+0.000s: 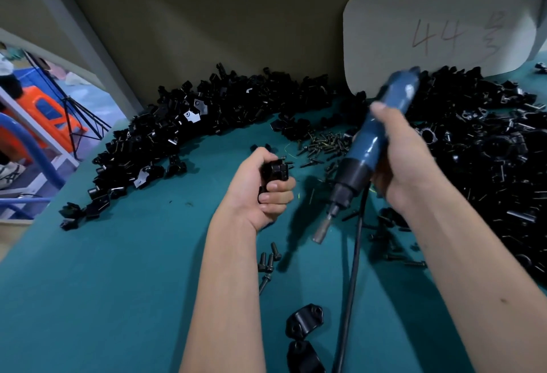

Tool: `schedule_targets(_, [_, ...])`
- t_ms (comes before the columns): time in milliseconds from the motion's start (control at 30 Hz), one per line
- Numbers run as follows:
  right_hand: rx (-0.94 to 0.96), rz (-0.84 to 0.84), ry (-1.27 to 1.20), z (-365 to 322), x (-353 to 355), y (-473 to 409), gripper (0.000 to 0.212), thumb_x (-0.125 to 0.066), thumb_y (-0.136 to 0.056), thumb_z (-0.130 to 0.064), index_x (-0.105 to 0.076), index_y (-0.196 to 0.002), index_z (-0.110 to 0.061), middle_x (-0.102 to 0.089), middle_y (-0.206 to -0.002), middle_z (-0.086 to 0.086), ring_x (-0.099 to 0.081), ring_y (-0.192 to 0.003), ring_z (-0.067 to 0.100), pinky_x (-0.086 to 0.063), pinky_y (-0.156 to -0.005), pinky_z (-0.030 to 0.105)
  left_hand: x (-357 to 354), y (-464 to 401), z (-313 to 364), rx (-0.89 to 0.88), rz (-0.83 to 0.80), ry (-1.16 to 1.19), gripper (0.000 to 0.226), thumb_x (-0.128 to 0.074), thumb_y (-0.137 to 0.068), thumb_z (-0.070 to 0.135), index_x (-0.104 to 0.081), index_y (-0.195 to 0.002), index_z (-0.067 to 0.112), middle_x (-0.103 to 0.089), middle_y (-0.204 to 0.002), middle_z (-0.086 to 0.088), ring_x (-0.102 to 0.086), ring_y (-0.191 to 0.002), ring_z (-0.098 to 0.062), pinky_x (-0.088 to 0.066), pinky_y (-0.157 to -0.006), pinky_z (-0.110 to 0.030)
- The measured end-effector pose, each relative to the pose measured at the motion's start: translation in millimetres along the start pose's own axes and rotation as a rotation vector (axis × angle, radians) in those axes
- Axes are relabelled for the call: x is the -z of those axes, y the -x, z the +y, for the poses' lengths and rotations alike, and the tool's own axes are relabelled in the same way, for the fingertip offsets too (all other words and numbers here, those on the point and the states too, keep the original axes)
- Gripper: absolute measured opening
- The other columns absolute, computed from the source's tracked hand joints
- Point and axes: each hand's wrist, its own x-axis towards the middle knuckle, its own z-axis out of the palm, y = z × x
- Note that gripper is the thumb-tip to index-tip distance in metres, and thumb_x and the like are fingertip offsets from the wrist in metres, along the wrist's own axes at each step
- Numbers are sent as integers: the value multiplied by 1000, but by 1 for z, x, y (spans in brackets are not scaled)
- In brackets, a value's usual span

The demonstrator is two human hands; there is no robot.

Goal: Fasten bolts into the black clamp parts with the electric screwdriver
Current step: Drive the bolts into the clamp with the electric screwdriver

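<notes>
My left hand grips a black clamp part above the green table, fingers curled round it. My right hand holds the blue electric screwdriver by its body. The tool is tilted, its metal bit pointing down and left, a little to the right of and below the clamp. A black cord runs from the tool toward me. Loose bolts lie near my left forearm, and more bolts are scattered behind the hands.
Big heaps of black clamp parts curve along the back and left, and another heap fills the right. Two clamp halves lie near the front edge. A white card marked 44 leans on the back wall.
</notes>
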Motion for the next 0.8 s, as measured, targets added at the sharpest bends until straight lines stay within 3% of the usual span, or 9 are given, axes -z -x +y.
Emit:
schedule_targets(67, [12, -18, -203, -7, 1, 1, 46, -74, -89, -52, -59, -114, -17, -66, -90, 2, -68, -73, 15, -63, -78, 35, 0, 0, 1, 28, -17, -41, 23, -43, -92, 34, -32, -74, 24, -25, -52, 6, -18, -34, -5, -11, -29, -17])
schedule_targets(133, [57, -89, -386, -10, 2, 3, 42, -70, -96, -45, -52, -114, -11, -64, -85, 5, -64, -71, 18, -61, -73, 35, 0, -1, 1, 42, -34, -72, 24, -42, -92, 32, -33, -72, 22, -25, -53, 6, -17, -34, -4, -12, -29, -16])
schedule_targets(267, [203, 8, -374, -10, 2, 1, 23, -69, -99, -24, -49, -104, -13, -57, -75, 1, -53, -59, 15, -49, -56, 30, -1, -1, 0, 59, 15, -338, 20, -45, -92, 32, -36, -76, 23, -27, -53, 5, -17, -36, -5, -14, -31, -15])
schedule_targets(400, [289, 182, -364, -6, 5, 2, 30, -79, -90, -16, -50, -95, -13, -54, -66, 0, -49, -51, 16, -45, -51, 29, -1, 1, -2, 80, 196, -771, 21, -55, -73, 40, -44, -80, 24, -33, -52, 4, -21, -41, -10, -16, -39, -15])
schedule_targets(800, [400, 236, -462, -11, -3, 10, 31, -70, -94, -17, -40, -99, -12, -48, -63, 1, -44, -50, 15, -41, -50, 28, -13, 0, -2, 141, 96, -861, 23, -55, -66, 38, -43, -79, 23, -34, -49, 3, -23, -38, -9, -19, -40, -12])
